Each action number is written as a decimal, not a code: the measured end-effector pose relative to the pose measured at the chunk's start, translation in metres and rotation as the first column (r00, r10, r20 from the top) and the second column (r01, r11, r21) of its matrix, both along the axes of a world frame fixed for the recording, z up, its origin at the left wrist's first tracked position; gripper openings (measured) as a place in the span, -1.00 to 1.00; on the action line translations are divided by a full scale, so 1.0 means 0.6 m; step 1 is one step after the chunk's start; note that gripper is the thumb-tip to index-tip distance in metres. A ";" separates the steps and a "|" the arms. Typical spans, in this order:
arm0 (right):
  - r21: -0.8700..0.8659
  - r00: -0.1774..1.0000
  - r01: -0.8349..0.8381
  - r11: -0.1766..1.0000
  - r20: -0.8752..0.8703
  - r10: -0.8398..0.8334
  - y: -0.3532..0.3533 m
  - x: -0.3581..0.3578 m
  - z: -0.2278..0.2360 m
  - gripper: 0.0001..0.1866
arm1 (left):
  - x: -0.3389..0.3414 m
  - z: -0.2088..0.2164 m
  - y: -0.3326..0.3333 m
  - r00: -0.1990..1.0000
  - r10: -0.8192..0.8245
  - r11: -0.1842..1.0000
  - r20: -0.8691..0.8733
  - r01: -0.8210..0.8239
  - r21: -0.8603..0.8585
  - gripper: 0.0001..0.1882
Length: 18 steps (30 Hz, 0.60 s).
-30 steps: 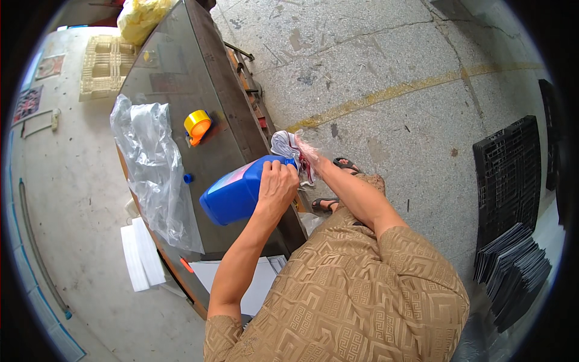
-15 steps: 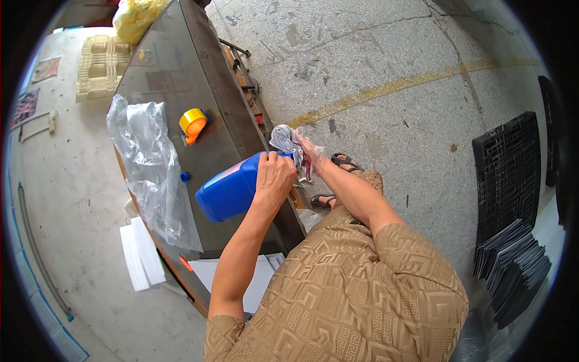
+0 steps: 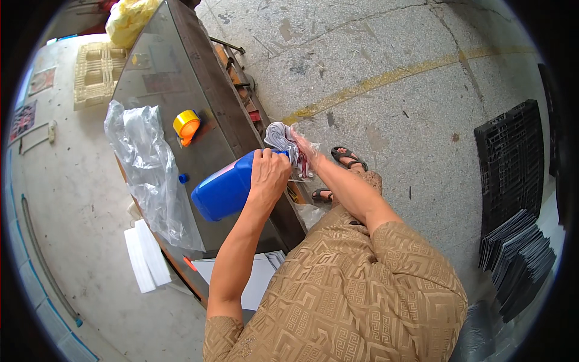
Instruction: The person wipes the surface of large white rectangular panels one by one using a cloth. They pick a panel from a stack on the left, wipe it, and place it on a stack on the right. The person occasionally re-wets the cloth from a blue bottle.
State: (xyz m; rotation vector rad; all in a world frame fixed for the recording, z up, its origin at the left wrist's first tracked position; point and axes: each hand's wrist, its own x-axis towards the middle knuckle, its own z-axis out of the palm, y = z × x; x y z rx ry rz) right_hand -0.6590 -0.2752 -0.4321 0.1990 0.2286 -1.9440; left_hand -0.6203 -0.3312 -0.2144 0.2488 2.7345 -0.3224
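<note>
A blue plastic jug [image 3: 220, 192] is tipped on its side over the table's right edge, its neck end toward the right. My left hand [image 3: 269, 174] wraps over its top, where the handle would be, and hides that part. Against the jug's mouth, my right hand [image 3: 306, 146], in a thin clear plastic glove, holds a bunched white and grey cloth [image 3: 280, 136] with dark red parts. The mouth itself is hidden by hand and cloth. A small blue cap [image 3: 184, 178] lies on the table left of the jug.
On the dark table [image 3: 181, 78] lie a yellow tape roll in an orange dispenser [image 3: 187, 125], a crumpled clear plastic sheet [image 3: 154, 175] and white sheets [image 3: 256, 280]. White foam strips [image 3: 145, 256] jut beyond its left edge. A black pallet [image 3: 511, 169] stands far right.
The view has shifted slightly. The jug, both hands and the cloth keep nearly the same positions relative to each other, with the jug still tipped toward the cloth.
</note>
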 end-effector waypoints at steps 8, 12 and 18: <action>-0.019 1.000 -0.019 1.000 0.000 0.019 -0.002 -0.003 -0.009 -0.35 | -0.004 0.006 -0.011 0.999 0.039 0.999 0.012 -0.039 0.019 -0.94; 0.051 0.995 -0.085 0.995 -0.054 0.088 0.004 -0.011 0.011 -0.34 | -0.005 0.021 -0.034 0.996 0.080 0.995 -0.041 -0.077 0.060 -0.92; 0.085 0.965 -0.196 0.977 -0.160 0.207 0.021 -0.018 0.017 -0.35 | -0.001 0.043 -0.075 0.982 0.186 0.982 -0.017 -0.186 0.023 -0.82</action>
